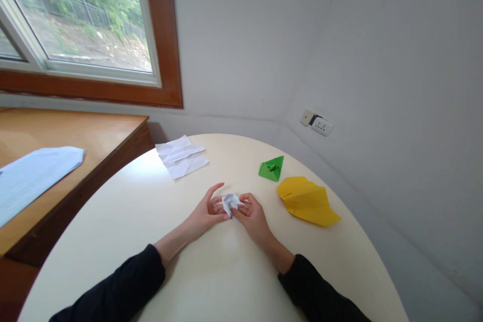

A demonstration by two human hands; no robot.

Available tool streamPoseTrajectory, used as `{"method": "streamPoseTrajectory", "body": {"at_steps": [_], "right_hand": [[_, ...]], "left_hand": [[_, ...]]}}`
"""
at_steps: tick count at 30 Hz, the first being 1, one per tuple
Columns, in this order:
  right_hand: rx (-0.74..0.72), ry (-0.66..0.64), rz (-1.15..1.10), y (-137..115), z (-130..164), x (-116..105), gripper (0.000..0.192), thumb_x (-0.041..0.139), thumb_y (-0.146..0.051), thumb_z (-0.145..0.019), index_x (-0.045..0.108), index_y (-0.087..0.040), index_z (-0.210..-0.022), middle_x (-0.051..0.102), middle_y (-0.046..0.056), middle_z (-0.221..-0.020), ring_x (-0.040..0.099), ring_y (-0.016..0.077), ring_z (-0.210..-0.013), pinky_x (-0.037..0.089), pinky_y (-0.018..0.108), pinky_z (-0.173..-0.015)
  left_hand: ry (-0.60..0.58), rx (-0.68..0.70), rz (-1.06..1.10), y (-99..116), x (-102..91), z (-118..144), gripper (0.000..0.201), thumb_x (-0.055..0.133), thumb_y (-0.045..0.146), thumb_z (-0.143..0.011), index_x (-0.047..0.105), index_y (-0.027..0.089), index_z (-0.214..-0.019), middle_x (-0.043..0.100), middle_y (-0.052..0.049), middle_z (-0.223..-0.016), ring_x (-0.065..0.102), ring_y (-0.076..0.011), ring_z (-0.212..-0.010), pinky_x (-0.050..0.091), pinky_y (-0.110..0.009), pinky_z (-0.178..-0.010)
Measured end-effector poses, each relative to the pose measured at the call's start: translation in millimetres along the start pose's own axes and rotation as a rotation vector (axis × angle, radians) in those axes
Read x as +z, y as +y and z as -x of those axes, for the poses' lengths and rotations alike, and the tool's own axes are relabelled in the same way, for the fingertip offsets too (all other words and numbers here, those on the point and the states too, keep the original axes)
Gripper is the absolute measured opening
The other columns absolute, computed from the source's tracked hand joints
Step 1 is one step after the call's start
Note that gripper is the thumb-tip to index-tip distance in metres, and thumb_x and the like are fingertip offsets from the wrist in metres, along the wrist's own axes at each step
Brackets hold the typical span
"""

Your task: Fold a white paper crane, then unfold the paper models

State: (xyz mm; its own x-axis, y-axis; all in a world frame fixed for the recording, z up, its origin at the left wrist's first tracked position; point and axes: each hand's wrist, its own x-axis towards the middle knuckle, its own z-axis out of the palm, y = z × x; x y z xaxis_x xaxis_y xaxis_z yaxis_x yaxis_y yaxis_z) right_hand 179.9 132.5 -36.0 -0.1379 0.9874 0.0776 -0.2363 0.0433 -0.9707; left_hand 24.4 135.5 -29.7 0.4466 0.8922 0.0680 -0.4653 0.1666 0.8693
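Note:
A small folded white paper [230,203] is held between both hands over the middle of the round table. My left hand [210,210] grips its left side, thumb below and index finger lifted away from it. On the other side, my right hand [252,215] pinches the paper between thumb and fingers. The paper has several creases and raised flaps; its exact shape is too small to make out. Beyond my right hand lie a green folded paper [274,168] and a larger yellow folded paper [307,201].
Creased white sheets [181,156] lie at the far left edge of the round table [211,282]. A wooden desk [94,131] on the left bears a light blue folded item [41,173]. A window [94,20] and a wall socket [322,126] are behind.

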Motion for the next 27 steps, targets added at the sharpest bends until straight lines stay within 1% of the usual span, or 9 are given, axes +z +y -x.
{"method": "streamPoseTrajectory", "body": {"at_steps": [4, 6, 8, 12, 15, 18, 22, 25, 27], "right_hand": [[-0.019, -0.008, 0.038, 5, 0, 1, 0.038, 0.076, -0.036, -0.060, 0.045, -0.022, -0.075, 0.066, -0.002, -0.065, 0.063, 0.0144, -0.057, 0.051, 0.027, -0.057], [-0.026, -0.018, 0.072, 6, -1, 1, 0.034, 0.074, -0.037, -0.061, 0.047, -0.021, -0.074, 0.065, -0.001, -0.066, 0.063, 0.0144, -0.057, 0.050, 0.026, -0.055], [-0.052, 0.007, 0.111, 6, -1, 1, 0.032, 0.074, -0.035, -0.061, 0.049, -0.021, -0.074, 0.064, -0.001, -0.068, 0.062, 0.0141, -0.059, 0.048, 0.025, -0.054], [-0.138, 0.136, 0.172, 3, -1, 1, 0.035, 0.074, -0.031, -0.058, 0.049, -0.021, -0.079, 0.058, -0.003, -0.067, 0.059, 0.0129, -0.063, 0.045, 0.022, -0.053], [-0.176, 0.152, 0.221, 0, 1, 2, 0.031, 0.072, -0.032, -0.060, 0.052, -0.021, -0.079, 0.055, -0.003, -0.069, 0.057, 0.0131, -0.066, 0.045, 0.021, -0.054], [-0.177, 0.128, 0.272, -1, 2, 2, 0.024, 0.069, -0.035, -0.063, 0.055, -0.019, -0.075, 0.056, -0.002, -0.069, 0.055, 0.0127, -0.063, 0.045, 0.023, -0.055], [-0.177, 0.137, 0.310, 1, 1, 1, 0.020, 0.064, -0.036, -0.068, 0.057, -0.018, -0.072, 0.059, -0.001, -0.066, 0.055, 0.0125, -0.059, 0.044, 0.024, -0.055], [-0.159, 0.123, 0.316, 3, 0, 0, 0.020, 0.064, -0.036, -0.068, 0.059, -0.017, -0.074, 0.061, 0.000, -0.067, 0.056, 0.0131, -0.058, 0.044, 0.025, -0.054], [-0.173, 0.149, 0.305, 4, -1, -1, 0.021, 0.065, -0.035, -0.067, 0.060, -0.018, -0.078, 0.063, 0.001, -0.073, 0.058, 0.0137, -0.061, 0.046, 0.025, -0.056]], "left_hand": [[0.089, 0.070, -0.129, -2, 4.9, 0, 0.047, 0.076, 0.029, -0.065, 0.054, 0.018, -0.105, 0.063, -0.005, -0.092, 0.061, -0.0170, -0.079, 0.047, -0.031, -0.074], [0.144, 0.091, -0.229, -2, 7.5, 0, 0.036, 0.073, 0.033, -0.066, 0.059, 0.015, -0.093, 0.065, -0.005, -0.084, 0.061, -0.0163, -0.074, 0.047, -0.029, -0.071], [0.217, 0.102, -0.315, -3, 9.5, 0, 0.030, 0.072, 0.032, -0.065, 0.060, 0.014, -0.086, 0.066, -0.004, -0.077, 0.061, -0.0161, -0.071, 0.047, -0.027, -0.069], [0.363, 0.156, -0.391, -7, 9.3, 0, 0.022, 0.067, 0.026, -0.065, 0.060, 0.015, -0.081, 0.063, 0.000, -0.069, 0.058, -0.0137, -0.065, 0.045, -0.024, -0.062], [0.429, 0.226, -0.436, -12, 5.2, 0, 0.018, 0.064, 0.024, -0.064, 0.059, 0.015, -0.080, 0.060, 0.003, -0.063, 0.056, -0.0121, -0.059, 0.043, -0.023, -0.058], [0.445, 0.284, -0.485, -15, 0.9, 0, 0.017, 0.062, 0.023, -0.065, 0.060, 0.015, -0.080, 0.060, 0.002, -0.064, 0.056, -0.0122, -0.060, 0.043, -0.023, -0.058], [0.416, 0.293, -0.509, -14, 0.8, 1, 0.018, 0.062, 0.025, -0.066, 0.059, 0.015, -0.081, 0.062, 0.000, -0.068, 0.058, -0.0132, -0.064, 0.045, -0.024, -0.061], [0.394, 0.304, -0.527, -13, 3.5, 2, 0.017, 0.060, 0.024, -0.068, 0.059, 0.015, -0.082, 0.063, 0.000, -0.071, 0.059, -0.0136, -0.067, 0.046, -0.025, -0.063], [0.393, 0.318, -0.539, -13, 4.6, 2, 0.017, 0.060, 0.024, -0.068, 0.059, 0.015, -0.082, 0.063, -0.001, -0.071, 0.060, -0.0138, -0.067, 0.047, -0.025, -0.063]]}}
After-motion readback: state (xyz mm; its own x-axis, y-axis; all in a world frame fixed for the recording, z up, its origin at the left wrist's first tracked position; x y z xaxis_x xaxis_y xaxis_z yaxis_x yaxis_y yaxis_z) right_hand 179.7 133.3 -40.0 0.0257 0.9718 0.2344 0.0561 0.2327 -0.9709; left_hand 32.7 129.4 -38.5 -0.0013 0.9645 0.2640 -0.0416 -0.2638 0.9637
